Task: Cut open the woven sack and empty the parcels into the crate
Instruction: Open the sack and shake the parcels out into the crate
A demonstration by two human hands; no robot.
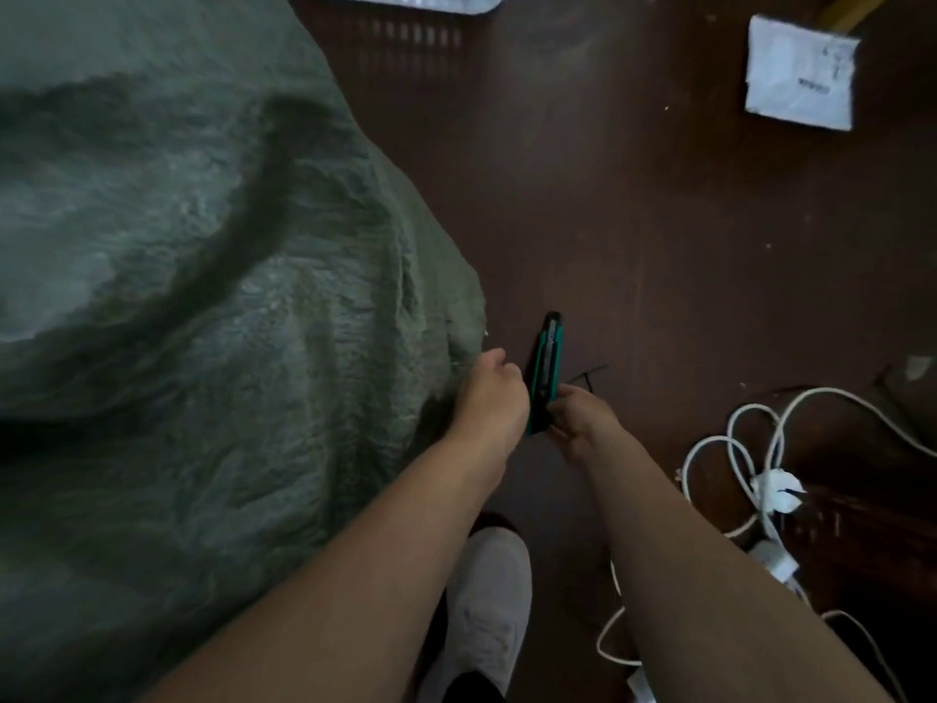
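A big grey-green woven sack [203, 296] fills the left half of the view, bulging and creased. My right hand [578, 416] grips a green and black utility knife [546, 367] that points away from me, just right of the sack's lower right corner. My left hand [489, 393] is curled at that corner, touching the knife's side; what it pinches is hidden. A dark slatted crate [410, 35] lies at the top centre, partly under a white edge.
A white parcel [798, 76] lies on the dark brown floor at the top right. White cables and a plug [760, 479] tangle at the lower right. My white shoe [487, 606] stands near the sack's edge below my arms.
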